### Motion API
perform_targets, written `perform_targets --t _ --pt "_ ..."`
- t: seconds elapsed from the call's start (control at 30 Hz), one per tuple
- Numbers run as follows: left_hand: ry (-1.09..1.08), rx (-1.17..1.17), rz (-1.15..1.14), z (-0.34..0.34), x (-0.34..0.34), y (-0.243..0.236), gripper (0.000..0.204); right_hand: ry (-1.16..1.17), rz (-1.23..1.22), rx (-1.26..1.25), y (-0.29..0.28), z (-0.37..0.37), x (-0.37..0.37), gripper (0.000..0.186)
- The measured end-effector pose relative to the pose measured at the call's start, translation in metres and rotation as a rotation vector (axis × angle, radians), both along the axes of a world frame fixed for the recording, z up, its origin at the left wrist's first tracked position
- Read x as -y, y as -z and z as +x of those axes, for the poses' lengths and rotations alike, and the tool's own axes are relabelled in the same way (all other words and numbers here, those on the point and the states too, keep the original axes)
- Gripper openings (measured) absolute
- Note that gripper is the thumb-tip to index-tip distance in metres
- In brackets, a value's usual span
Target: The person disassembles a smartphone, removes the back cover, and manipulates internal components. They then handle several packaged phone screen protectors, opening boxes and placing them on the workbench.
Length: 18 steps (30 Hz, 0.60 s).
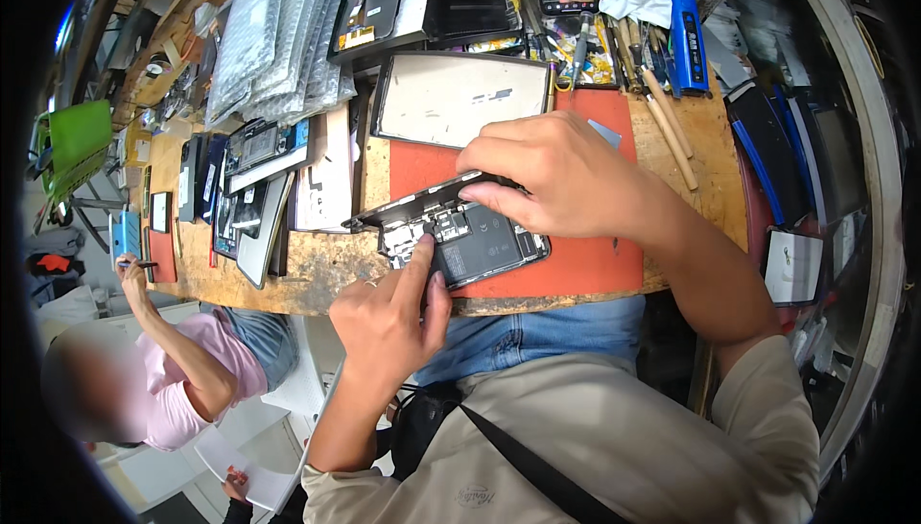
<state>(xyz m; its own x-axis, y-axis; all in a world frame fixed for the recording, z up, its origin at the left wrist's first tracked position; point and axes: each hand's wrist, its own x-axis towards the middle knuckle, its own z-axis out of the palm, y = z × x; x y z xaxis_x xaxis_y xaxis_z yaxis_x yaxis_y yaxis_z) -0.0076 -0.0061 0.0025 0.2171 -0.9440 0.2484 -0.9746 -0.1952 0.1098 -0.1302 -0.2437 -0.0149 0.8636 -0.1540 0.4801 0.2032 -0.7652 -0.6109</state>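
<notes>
Closest to me, my left hand [384, 318] comes up from below the bench edge, fist loosely curled and the forefinger stretched out, its tip pressing into the opened phone [470, 236] near the lower left corner of its insides. That hand holds nothing; it only pokes. Left of it, well apart, another person in a pink shirt [192, 370] sits below the bench with a pen in a raised hand. Beyond my left hand lie stacked phone parts [254, 188] and a heap of bubble bags [278, 35].

Between my hands sits the phone on the red mat [576, 265]. Its screen [413, 205] is already lifted on the left edge and stands tilted up like a book cover, so I judge the opening done. The battery and boards lie bare, and they seem still in place, so the inner work looks barely started; whether any cable is already off I cannot tell.

My right hand [556, 174] arches over the phone's far edge, fingers bent and pinching the raised screen by its upper rim, steadying it. Just past that hand lies a pale tablet panel [460, 97]. Right of it, tools [662, 111] lie along the mat's side.
</notes>
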Motion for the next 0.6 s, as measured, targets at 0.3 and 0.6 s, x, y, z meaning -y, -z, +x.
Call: perform_targets --t 0.3,0.6 --pt "0.020 0.065 0.098 -0.004 0.008 -0.002 0.034 0.034 0.039 -0.002 -0.009 -0.001 0.001 0.018" --pt "-0.136 -0.474 -0.311 0.057 -0.036 -0.006 0.088 -0.167 0.012 -0.045 -0.010 -0.003 0.002 0.030"
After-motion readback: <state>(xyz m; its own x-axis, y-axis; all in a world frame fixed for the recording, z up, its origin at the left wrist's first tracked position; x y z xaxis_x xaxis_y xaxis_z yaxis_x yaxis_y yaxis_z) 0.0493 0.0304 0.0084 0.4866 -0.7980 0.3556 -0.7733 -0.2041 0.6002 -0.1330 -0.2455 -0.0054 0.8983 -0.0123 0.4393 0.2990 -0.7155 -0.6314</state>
